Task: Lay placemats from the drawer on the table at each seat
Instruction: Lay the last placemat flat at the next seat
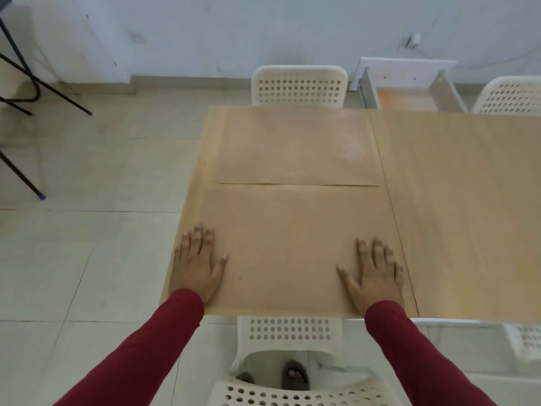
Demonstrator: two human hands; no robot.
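A tan placemat lies flat on the near part of the wooden table. My left hand presses its left edge with straight, spread fingers. My right hand presses its right edge the same way. A second tan placemat lies flat just beyond it, in front of the far white chair. An open white drawer stands behind the table at the back right, with an orange-tan sheet inside.
A white perforated chair sits tucked under the near table edge below me. Another white chair is at the far right, and one more at the near right. Black metal legs stand on the tiled floor at left.
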